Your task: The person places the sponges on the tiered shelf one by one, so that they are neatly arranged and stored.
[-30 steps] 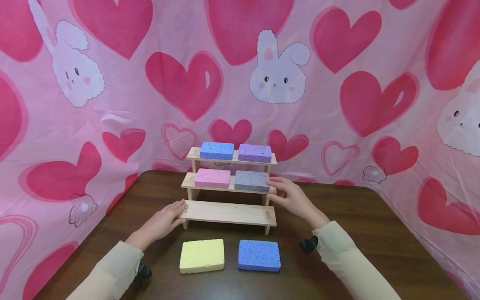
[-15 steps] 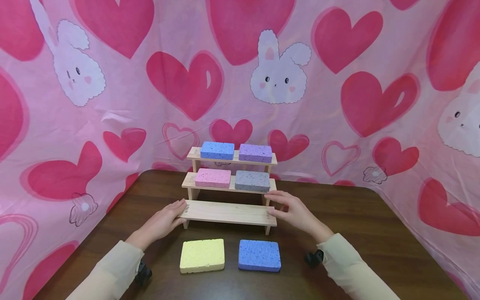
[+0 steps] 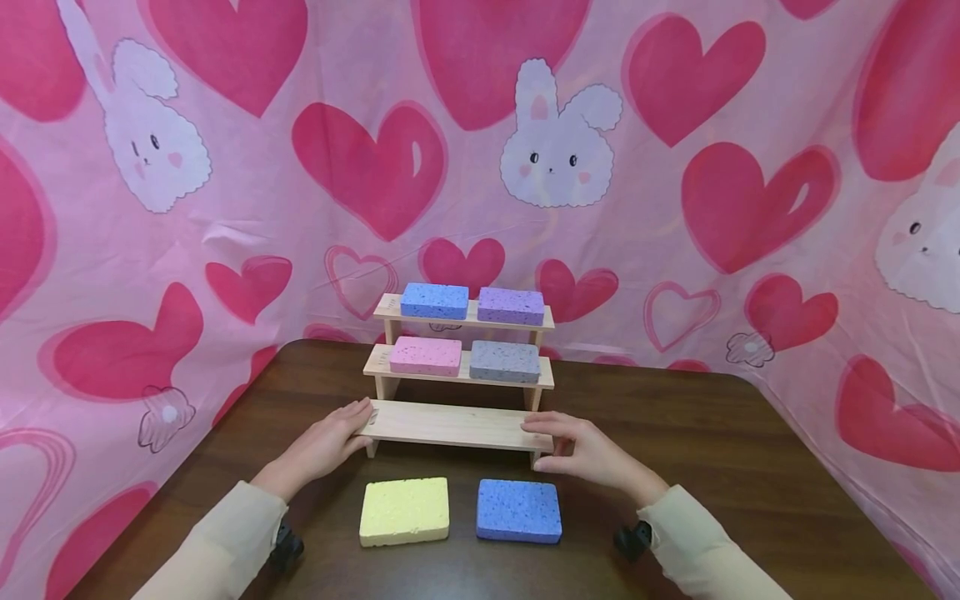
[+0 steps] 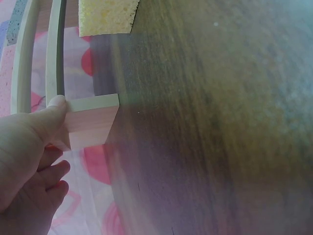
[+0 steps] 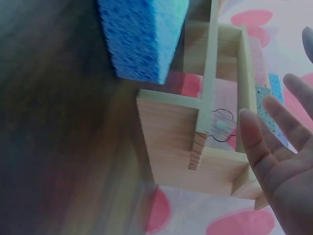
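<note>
A three-tier wooden stand [image 3: 450, 423] is at the middle of the table. My left hand [image 3: 324, 446] grips the left end of its lowest step; the left wrist view shows the thumb [image 4: 57, 104] on the front edge and the other fingers curled beside the end. At the right end of that step is my right hand [image 3: 596, 454], fingers loosely extended and holding nothing. A pink sponge [image 3: 426, 357] and a grey sponge [image 3: 504, 362] lie on the middle step. Blue [image 3: 435, 302] and purple [image 3: 511, 307] sponges occupy the top one.
In front of the stand, a yellow sponge [image 3: 404, 512] lies on the left and a darker blue sponge [image 3: 518, 511] on the right. Both rest on the dark wooden table [image 3: 712, 467]. A pink cloth [image 3: 465, 183] with hearts and rabbits hangs behind.
My right hand has come down from beside the grey sponge on the middle step to the right end of the lowest step. The left hand has kept its place.
</note>
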`<state>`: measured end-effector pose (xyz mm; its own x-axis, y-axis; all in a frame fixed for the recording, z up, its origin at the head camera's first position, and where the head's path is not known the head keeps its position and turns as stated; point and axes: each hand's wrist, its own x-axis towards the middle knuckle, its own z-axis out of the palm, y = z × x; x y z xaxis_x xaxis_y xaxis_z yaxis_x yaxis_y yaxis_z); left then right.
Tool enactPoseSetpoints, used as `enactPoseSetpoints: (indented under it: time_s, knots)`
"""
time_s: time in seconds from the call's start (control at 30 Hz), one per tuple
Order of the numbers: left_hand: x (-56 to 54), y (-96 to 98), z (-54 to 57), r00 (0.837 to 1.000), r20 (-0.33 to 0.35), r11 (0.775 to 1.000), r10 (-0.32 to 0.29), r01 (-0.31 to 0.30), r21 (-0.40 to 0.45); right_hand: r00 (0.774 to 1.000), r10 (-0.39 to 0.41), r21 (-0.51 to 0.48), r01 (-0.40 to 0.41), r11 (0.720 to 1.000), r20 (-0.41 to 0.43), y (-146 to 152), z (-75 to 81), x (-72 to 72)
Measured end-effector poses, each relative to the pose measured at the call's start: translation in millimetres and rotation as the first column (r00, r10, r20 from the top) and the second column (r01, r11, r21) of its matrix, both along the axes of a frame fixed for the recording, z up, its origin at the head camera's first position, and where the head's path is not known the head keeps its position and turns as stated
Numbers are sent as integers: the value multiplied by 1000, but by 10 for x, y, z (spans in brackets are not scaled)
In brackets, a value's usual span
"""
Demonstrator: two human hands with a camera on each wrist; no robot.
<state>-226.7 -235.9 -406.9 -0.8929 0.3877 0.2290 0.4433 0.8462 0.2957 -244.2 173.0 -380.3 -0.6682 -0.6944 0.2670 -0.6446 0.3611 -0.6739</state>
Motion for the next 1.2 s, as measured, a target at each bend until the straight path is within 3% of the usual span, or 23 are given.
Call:
enactPoseSetpoints:
  time_s: [0.5,0.73,1.2]
  knots:
    - [15,4,16,1000,6,1000,10,-10,1,985,153,46,-157,986,85,26,-206,127]
    - [26,11,31,1000,-7,1000,3,-3,2,975,215,97,-219,971,45,29,-281,153]
    - [30,13,36,1000,-1,1000,2,-2,3,969,246,243,-244,939,21,76,-346,199]
